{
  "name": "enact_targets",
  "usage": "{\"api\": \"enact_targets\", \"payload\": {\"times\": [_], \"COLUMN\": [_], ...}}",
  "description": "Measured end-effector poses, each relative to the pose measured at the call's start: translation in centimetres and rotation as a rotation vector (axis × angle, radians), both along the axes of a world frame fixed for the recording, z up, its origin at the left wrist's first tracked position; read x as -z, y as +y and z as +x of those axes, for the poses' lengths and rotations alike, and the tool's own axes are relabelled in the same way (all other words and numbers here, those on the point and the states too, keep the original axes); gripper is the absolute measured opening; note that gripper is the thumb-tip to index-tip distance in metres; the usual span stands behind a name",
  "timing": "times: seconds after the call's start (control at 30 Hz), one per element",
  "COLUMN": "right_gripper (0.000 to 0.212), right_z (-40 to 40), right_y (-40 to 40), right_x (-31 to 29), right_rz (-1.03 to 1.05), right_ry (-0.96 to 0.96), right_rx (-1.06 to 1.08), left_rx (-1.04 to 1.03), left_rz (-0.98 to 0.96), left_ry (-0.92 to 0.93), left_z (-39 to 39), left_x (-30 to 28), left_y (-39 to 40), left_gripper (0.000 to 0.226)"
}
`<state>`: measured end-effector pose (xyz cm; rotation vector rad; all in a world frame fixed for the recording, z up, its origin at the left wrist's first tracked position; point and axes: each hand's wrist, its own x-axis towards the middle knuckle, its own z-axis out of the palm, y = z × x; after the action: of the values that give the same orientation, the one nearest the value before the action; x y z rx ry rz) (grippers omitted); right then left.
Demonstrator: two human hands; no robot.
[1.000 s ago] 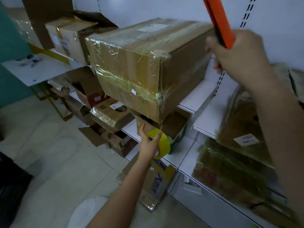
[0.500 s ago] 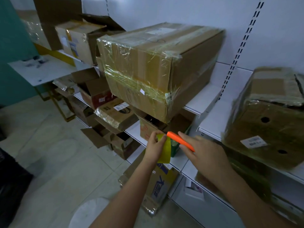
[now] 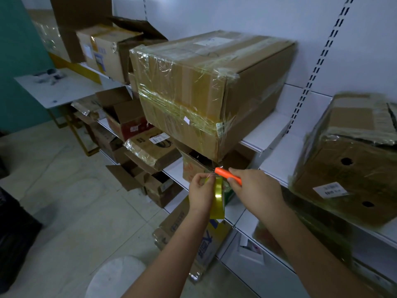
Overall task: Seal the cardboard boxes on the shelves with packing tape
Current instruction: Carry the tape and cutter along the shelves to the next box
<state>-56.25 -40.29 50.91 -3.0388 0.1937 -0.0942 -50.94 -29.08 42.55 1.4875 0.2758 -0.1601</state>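
Both my hands met in front of the shelves. My left hand (image 3: 201,191) gripped the roll of yellowish packing tape (image 3: 218,198), fingers curled around its top edge, the roll standing on edge and hanging below my palm. My right hand (image 3: 256,190) clasped an orange utility knife (image 3: 227,175), thumb and fingers wrapped along its handle, its tip pointing left and touching the tape right by my left fingertips. Just beyond my hands, a small open box (image 3: 194,168) sat on the lower shelf (image 3: 175,168). Above it the large cardboard box (image 3: 206,91), already banded with clear tape, rested on the upper shelf (image 3: 266,130). Off to the right stood another wrapped box with round holes (image 3: 348,164), and further left more open cartons (image 3: 107,50).
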Motion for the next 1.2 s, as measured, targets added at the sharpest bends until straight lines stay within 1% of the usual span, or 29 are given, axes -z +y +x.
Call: {"api": "enact_targets", "payload": {"times": [0.17,0.27,0.37,0.47,0.57,0.63,0.67,0.7,0.77,0.8,0.83,0.87,0.93,1.0,1.1,1.2], "right_gripper": [0.043,0.045,0.046,0.042,0.028,0.027,0.029,0.030,0.027,0.026,0.026,0.024,0.015,0.013,0.018,0.035], "right_z": [-0.6,-0.1,-1.5,-4.6,-7.0,-7.1,-6.8,-6.2,-4.7,-3.7,-2.5,-1.3,0.8,2.4,4.2,5.6], "right_y": [-1.4,-1.4,-3.2,-5.6,-6.5,-5.7,-4.8,-3.7,-0.9,0.5,1.5,2.4,3.7,4.2,4.3,4.5], "right_x": [-1.0,0.1,1.0,2.4,4.7,5.7,5.9,5.8,5.1,4.7,4.4,4.0,3.1,2.5,2.0,1.5], "right_rz": [-0.050,0.021,0.090,0.177,0.434,0.635,0.795,1.021,1.548,1.757,1.901,1.998,2.098,2.165,2.180,2.190], "right_ry": [-0.030,-0.002,-0.001,0.102,0.128,0.044,-0.018,-0.066,-0.129,-0.158,-0.172,-0.184,-0.196,-0.208,-0.192,-0.142], "right_rx": [0.098,0.066,0.012,0.013,0.129,0.257,0.335,0.395,0.446,0.467,0.519,0.587,0.680,0.702,0.754,0.788], "left_rx": [0.006,-0.002,-0.001,-0.029,-0.043,-0.046,-0.054,-0.056,-0.054,-0.053,-0.047,-0.038,-0.023,-0.013,0.002,0.009], "left_rz": [0.053,0.048,0.052,0.043,0.051,0.080,0.081,0.082,0.082,0.080,0.080,0.081,0.094,0.113,0.113,0.110], "left_ry": [-0.001,0.002,0.030,0.039,0.030,0.031,0.031,0.031,0.035,0.033,0.027,0.019,0.001,-0.029,-0.046,-0.039], "left_z": [-0.4,-0.8,-1.1,-1.0,-0.9,-0.7,-0.7,-0.6,-0.6,-0.7,-0.8,-0.9,-1.1,-1.3,-1.4,-1.4], "left_x": [0.0,0.2,0.1,0.3,0.2,0.3,0.2,0.1,-0.1,-0.3,-0.5,-0.7,-1.1,-1.5,-1.6,-1.4], "left_y": [0.5,0.5,0.6,1.1,1.8,2.2,2.4,2.5,2.8,3.0,3.3,3.5,4.0,4.7,5.7,6.6], "left_gripper": [0.011,0.012,0.013,0.011,0.020,0.024,0.024,0.024,0.023,0.022,0.020,0.020,0.020,0.020,0.018,0.013]}}
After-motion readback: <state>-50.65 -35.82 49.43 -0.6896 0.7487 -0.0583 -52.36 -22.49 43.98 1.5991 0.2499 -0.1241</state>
